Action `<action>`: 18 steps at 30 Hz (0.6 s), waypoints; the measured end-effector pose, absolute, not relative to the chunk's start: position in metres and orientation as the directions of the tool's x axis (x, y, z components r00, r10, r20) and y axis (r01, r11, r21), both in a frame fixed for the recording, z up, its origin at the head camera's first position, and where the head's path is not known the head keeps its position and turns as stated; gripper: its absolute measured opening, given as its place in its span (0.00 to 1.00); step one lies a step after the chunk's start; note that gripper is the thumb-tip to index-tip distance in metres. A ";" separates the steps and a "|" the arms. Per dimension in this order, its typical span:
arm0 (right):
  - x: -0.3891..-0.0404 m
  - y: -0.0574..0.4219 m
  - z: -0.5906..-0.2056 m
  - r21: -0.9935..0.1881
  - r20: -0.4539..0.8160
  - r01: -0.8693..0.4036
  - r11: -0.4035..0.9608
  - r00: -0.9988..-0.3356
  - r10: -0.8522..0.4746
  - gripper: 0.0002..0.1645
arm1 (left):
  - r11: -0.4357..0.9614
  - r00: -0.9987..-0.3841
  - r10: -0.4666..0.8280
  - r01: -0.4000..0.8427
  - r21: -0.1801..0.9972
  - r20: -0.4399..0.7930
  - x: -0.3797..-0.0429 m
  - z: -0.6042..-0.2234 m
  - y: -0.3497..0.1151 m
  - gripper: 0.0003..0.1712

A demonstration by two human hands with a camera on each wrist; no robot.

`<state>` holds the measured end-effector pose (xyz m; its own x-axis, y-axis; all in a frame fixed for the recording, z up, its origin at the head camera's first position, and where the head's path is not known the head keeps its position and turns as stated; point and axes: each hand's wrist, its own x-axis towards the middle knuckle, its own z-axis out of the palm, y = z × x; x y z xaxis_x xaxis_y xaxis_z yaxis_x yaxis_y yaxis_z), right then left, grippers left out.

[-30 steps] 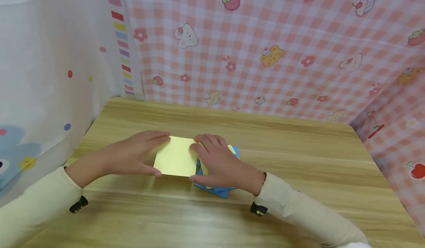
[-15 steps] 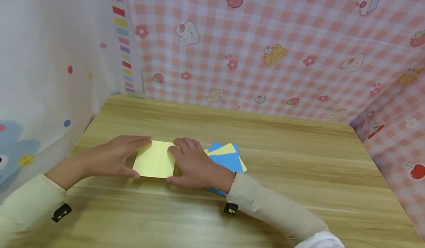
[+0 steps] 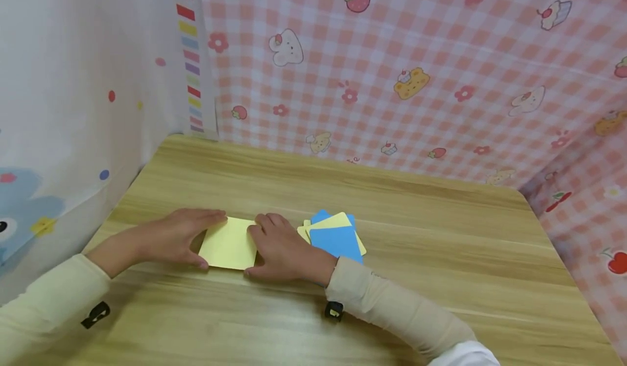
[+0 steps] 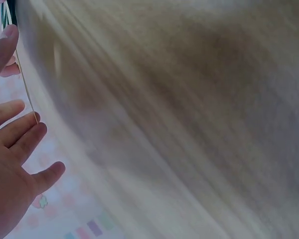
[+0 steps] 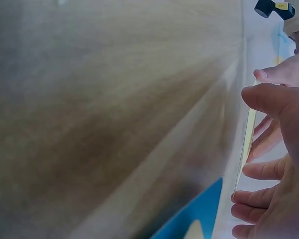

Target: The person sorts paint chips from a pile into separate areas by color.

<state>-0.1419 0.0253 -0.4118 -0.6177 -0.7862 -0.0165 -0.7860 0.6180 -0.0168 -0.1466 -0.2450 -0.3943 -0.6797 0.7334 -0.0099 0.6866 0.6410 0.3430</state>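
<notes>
A square yellow card (image 3: 227, 243) spans the gap between my two hands over the wooden table. My left hand (image 3: 171, 238) holds its left side, fingertips at the far corner and thumb at the near one. Its right side is gripped by my right hand (image 3: 286, 251), thumb near and fingers far. In the right wrist view the card (image 5: 248, 134) appears almost edge-on. Whether it touches the tabletop I cannot tell. Just right of my right hand lies a loose pile of blue cards (image 3: 335, 243) and yellow cards (image 3: 329, 222), partly hidden by that wrist.
The wood-grain table (image 3: 431, 257) stretches away to the right and front. A pink checked cloth (image 3: 372, 55) hangs behind it, and a white printed cloth (image 3: 73, 83) hangs on the left.
Both hands have carried the yellow card leftward, off the pile, which now shows more of its cards. Over the last half second the hands have kept nearly the same pose.
</notes>
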 end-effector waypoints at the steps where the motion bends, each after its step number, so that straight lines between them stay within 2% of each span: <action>1: -0.142 0.025 -0.412 -0.019 -0.024 -0.785 0.620 -0.619 -0.785 0.45 | 0.646 -0.683 0.730 0.681 0.345 -0.019 -0.146 -0.395 -0.245 0.53; 12: -0.141 0.024 -0.412 -0.001 -0.049 -0.793 0.610 -0.609 -0.792 0.47 | 0.685 -0.712 0.698 0.628 0.370 -0.083 -0.145 -0.396 -0.243 0.54; 18: -0.145 0.026 -0.408 -0.005 -0.047 -0.796 0.606 -0.605 -0.795 0.46 | 0.686 -0.714 0.696 0.629 0.366 -0.076 -0.146 -0.394 -0.242 0.52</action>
<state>-0.1446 0.0257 -0.4083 -0.6049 -0.7949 -0.0470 -0.7957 0.6057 -0.0048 -0.1457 -0.2420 -0.3942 -0.7144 0.6956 -0.0758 0.6290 0.6859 0.3659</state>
